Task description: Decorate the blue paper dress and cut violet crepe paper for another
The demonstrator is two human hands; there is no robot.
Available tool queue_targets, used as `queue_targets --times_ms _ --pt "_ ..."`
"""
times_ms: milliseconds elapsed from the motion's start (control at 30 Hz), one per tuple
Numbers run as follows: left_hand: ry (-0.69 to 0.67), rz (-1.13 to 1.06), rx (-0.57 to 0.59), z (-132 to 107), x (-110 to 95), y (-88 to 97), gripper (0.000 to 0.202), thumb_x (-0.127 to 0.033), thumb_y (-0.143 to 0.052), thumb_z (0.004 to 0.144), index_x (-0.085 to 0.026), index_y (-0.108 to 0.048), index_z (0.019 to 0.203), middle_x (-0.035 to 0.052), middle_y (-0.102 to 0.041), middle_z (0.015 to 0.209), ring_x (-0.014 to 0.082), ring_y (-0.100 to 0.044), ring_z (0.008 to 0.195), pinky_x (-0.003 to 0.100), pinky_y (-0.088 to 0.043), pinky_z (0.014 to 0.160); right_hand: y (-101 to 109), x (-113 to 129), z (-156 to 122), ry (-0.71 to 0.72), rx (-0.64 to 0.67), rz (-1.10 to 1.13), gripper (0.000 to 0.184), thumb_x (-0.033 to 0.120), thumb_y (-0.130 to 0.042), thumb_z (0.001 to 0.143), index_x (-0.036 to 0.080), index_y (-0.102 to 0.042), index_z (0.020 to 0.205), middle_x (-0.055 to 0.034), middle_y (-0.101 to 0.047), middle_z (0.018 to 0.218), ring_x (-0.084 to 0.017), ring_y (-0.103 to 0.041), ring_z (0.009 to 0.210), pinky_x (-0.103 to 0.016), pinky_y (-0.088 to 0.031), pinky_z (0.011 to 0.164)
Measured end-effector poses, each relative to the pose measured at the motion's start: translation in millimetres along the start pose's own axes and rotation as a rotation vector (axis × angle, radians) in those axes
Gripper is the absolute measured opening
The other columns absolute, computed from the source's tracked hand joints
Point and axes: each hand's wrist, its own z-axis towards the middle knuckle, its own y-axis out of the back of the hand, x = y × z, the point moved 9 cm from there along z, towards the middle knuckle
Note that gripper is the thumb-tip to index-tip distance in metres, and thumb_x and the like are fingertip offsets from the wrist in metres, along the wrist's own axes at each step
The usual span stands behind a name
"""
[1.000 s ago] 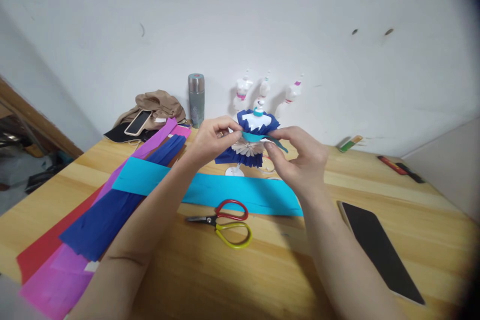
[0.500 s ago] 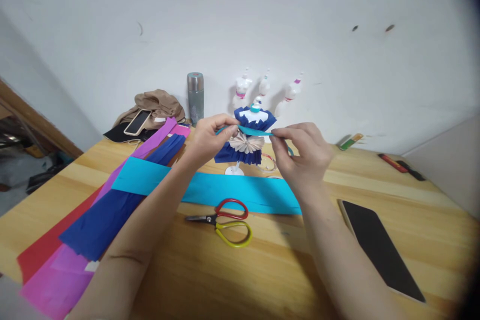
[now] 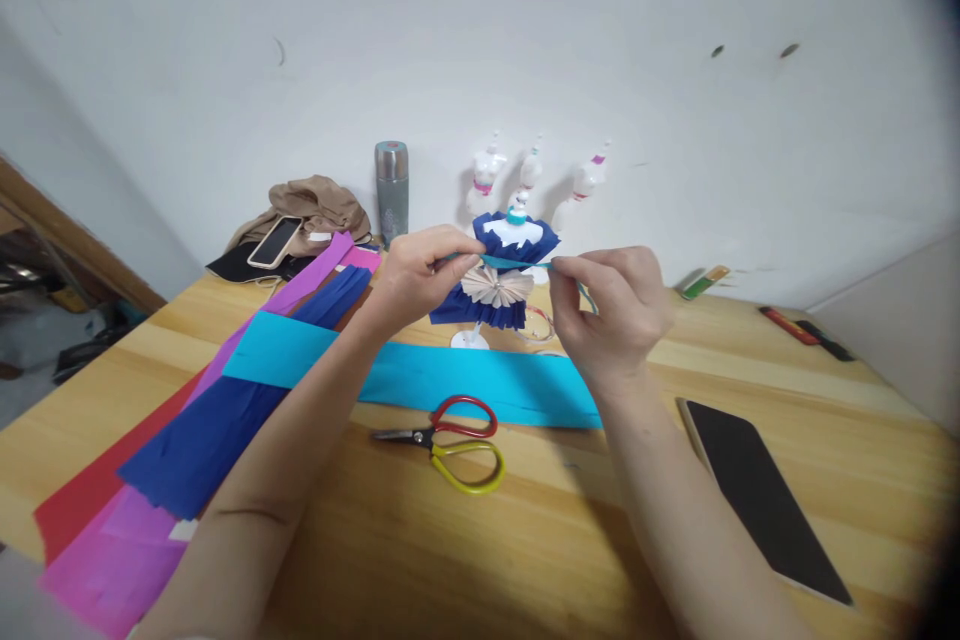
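Between my two hands a narrow teal paper strip [image 3: 517,263] is stretched level, one end pinched in the fingers of my left hand [image 3: 431,275], the other in my right hand [image 3: 619,310]. A tail of it hangs behind the right fingers. Just behind the strip stands a small white mannequin [image 3: 512,232] dressed in ruffled dark blue paper, with a teal band at its neck. A pleated cream paper fan [image 3: 495,287] sits at its waist. Below the hands lie a wide turquoise paper strip [image 3: 480,385] and scissors [image 3: 442,440] with one red and one yellow handle.
Blue [image 3: 202,440], pink and red paper sheets overlap at the left. A thermos [image 3: 392,190], a brown cloth bag [image 3: 319,210] and a phone [image 3: 275,242] stand or lie at the back left. Three white mannequins line the wall. A large dark phone [image 3: 765,495] lies at the right.
The teal strip now looks thinner and more edge-on, pulled straight between my hands. My right hand has shifted slightly right. The view has moved a little.
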Motion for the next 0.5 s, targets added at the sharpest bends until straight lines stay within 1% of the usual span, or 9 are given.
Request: queue_targets --times_ms 133,233,300,400,500 --pt "0.012 0.005 -0.022 -1.2 2.2 0.1 0.015 -0.028 -0.063 0.089 -0.021 -0.076 0.086 0.0065 -0.077 0.089 0.0182 -0.070 0.083 0.030 -0.056 0.080 -3.5 1.9 -1.3 0.033 0.014 0.011 0.012 0.016 -0.062 0.092 0.027 -0.065 0.087 -0.0024 -0.064 0.073 -0.021 -0.059 0.067 -0.038 -0.047 0.060" --pt "-0.004 0.021 -0.030 -1.5 -0.4 0.3 0.015 -0.028 -0.063 0.090 -0.022 -0.076 0.086 0.0063 -0.078 0.089 0.0182 -0.071 0.083 0.030 -0.056 0.080 -7.9 -4.1 -4.4 -0.008 0.043 0.085 0.012 0.017 -0.062 0.092 0.027 -0.066 0.089 -0.0036 -0.064 0.076 -0.023 -0.060 0.071 -0.040 -0.045 0.064" --pt "-0.030 0.021 -0.025 -1.6 -3.7 0.2 0.017 -0.029 -0.062 0.090 -0.022 -0.077 0.086 0.0061 -0.078 0.089 0.0180 -0.072 0.084 0.030 -0.056 0.079 -7.6 -7.7 -6.2 -0.035 0.032 0.128 0.011 0.017 -0.063 0.092 0.028 -0.066 0.090 -0.0041 -0.065 0.079 -0.024 -0.060 0.074 -0.041 -0.045 0.066" --pt "-0.032 0.018 -0.012 -2.1 -4.1 -0.6 0.017 -0.029 -0.062 0.090 -0.022 -0.077 0.087 0.0057 -0.079 0.090 0.0182 -0.073 0.085 0.030 -0.057 0.080 -7.0 -8.7 -6.9 -0.044 0.023 0.111 0.011 0.018 -0.064 0.092 0.028 -0.066 0.089 -0.0047 -0.067 0.081 -0.024 -0.062 0.074 -0.042 -0.048 0.066" --pt "0.011 0.020 -0.005 -3.0 1.6 -2.4 0.016 -0.031 -0.063 0.090 -0.023 -0.078 0.088 0.0051 -0.079 0.090 0.0185 -0.073 0.085 0.030 -0.057 0.080 -8.7 -6.9 -5.1 -0.047 0.043 0.108 0.012 0.017 -0.061 0.092 0.028 -0.065 0.089 -0.0049 -0.070 0.083 -0.024 -0.065 0.076 -0.041 -0.052 0.067"
